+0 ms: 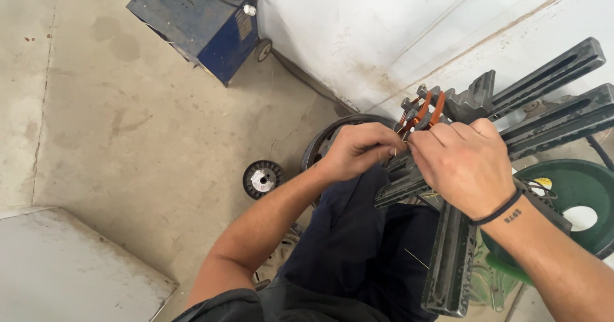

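Note:
My left hand (359, 149) and my right hand (462, 162) meet at the middle of a dark metal slotted frame (550, 114) with crossed arms. Orange-copper wire coils (427, 112) are wound on the frame's steps just above my fingers. The fingertips of both hands pinch a thin strand of copper wire (401, 144) between them. A black band circles my right wrist. My knee in dark trousers (358, 245) lies under the frame.
A blue wheeled machine (198, 24) stands at the back by the white wall. A small black spool (262, 179) lies on the concrete floor, a dark ring (326, 136) behind my left hand. A green round tub (575, 191) sits at right. A grey slab (64, 271) fills the lower left.

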